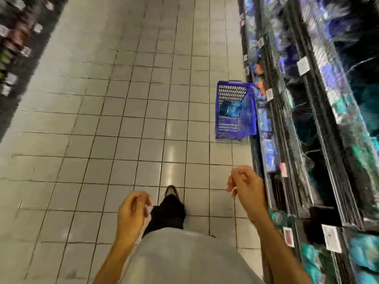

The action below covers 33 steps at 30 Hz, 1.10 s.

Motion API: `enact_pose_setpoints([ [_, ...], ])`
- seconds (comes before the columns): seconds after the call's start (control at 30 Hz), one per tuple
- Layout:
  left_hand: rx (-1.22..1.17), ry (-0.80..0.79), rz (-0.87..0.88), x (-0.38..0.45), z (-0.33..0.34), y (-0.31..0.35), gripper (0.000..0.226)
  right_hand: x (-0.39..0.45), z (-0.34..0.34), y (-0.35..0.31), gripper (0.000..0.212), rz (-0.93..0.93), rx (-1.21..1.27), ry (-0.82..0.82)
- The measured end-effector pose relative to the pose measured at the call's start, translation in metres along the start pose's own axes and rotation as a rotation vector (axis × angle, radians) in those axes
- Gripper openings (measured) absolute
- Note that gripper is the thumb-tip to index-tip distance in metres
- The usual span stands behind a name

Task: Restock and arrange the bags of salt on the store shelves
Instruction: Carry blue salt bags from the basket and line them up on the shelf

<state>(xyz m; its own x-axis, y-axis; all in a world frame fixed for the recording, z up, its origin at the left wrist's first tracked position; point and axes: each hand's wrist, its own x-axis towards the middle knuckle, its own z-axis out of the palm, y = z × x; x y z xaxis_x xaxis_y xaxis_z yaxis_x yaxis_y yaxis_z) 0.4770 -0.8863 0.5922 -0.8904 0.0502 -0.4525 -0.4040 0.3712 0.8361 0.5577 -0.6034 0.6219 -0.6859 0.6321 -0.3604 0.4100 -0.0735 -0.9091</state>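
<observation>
A blue plastic basket (235,93) stands on the tiled floor against the shelving on the right. Inside it lies a blue bag of salt (229,110). The black shelves (320,124) on the right hold blurred blue and teal bags (268,154). My left hand (133,212) hangs in front of me with fingers loosely curled, holding nothing. My right hand (245,185) is also loosely curled and empty, well short of the basket and just left of the shelf edge.
The grey tiled aisle floor (123,119) stretches ahead. A second shelf unit with dark goods (14,48) lines the far left. My foot (172,191) steps forward below me. White and red price tags (331,237) hang on the shelf rails.
</observation>
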Motion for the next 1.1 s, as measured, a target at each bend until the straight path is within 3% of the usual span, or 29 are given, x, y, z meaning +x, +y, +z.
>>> enact_pose_setpoints([
  [0.23,0.087,-0.271,0.129,0.132,0.025,0.083,0.02,0.05,0.013,-0.024,0.022,0.066,-0.023,0.105],
  [0.4,0.04,-0.329,0.127,0.221,0.067,0.155,0.021,0.08,-0.008,-0.024,0.033,0.147,0.007,0.232],
  [0.6,0.149,-0.391,0.158,0.314,0.124,0.225,0.022,0.172,-0.022,-0.022,0.026,0.233,0.082,0.361],
  [0.73,0.219,-0.328,0.156,0.358,0.152,0.257,0.021,0.268,-0.027,-0.039,0.026,0.335,0.1,0.299],
  [0.93,0.194,-0.165,0.048,0.399,0.177,0.292,0.021,0.4,-0.014,-0.106,0.022,0.232,0.04,0.173],
  [1.1,0.156,-0.12,0.019,0.45,0.2,0.329,0.023,0.499,0.004,-0.16,0.022,0.16,0.027,0.106],
])
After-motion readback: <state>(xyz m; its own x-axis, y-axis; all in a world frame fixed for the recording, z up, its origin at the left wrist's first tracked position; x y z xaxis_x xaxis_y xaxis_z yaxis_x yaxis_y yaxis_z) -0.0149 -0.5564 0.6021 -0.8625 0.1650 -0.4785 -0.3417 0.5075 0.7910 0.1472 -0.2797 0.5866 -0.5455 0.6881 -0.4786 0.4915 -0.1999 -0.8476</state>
